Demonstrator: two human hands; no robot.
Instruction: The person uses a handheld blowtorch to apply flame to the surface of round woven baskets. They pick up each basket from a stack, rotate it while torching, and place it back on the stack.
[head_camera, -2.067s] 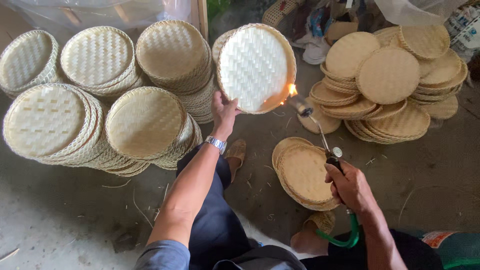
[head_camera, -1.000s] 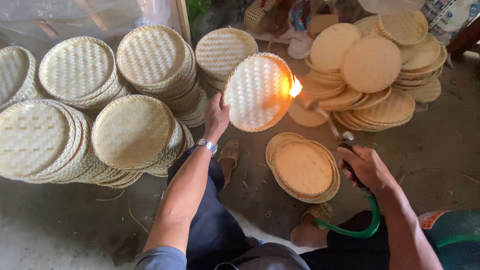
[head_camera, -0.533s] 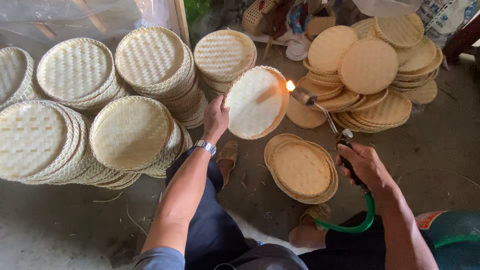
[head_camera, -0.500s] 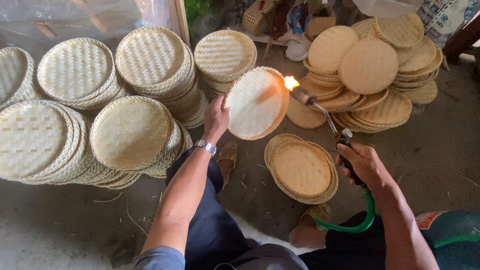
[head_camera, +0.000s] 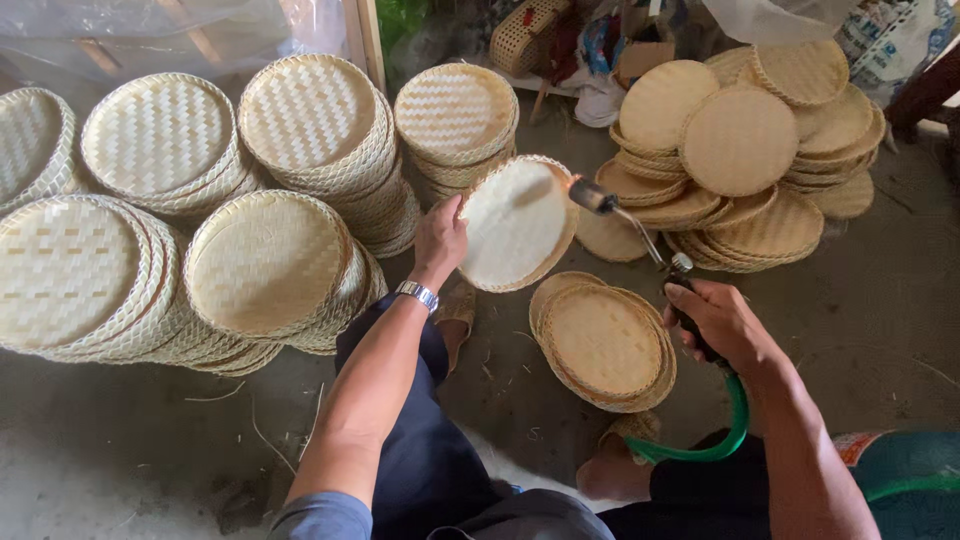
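My left hand (head_camera: 438, 238) grips the left rim of a round woven bamboo tray (head_camera: 518, 224) and holds it up, tilted, its pale inside facing me. My right hand (head_camera: 722, 321) is closed around the handle of a gas torch (head_camera: 640, 235) fed by a green hose (head_camera: 722, 436). The torch's nozzle sits at the tray's upper right rim; no flame shows. Below the nozzle, a short stack of darker woven trays (head_camera: 604, 341) lies on the floor between my knees.
Tall stacks of pale woven trays (head_camera: 265, 265) fill the left and back. A heap of browner trays (head_camera: 738, 140) lies at the back right. A wicker basket (head_camera: 525, 32) and bags stand behind. Concrete floor (head_camera: 880, 290) runs to the right.
The held tray has turned and dropped slightly in my left hand. The bright flame seen at the tray's rim earlier no longer shows; the torch tip stays at the upper right rim.
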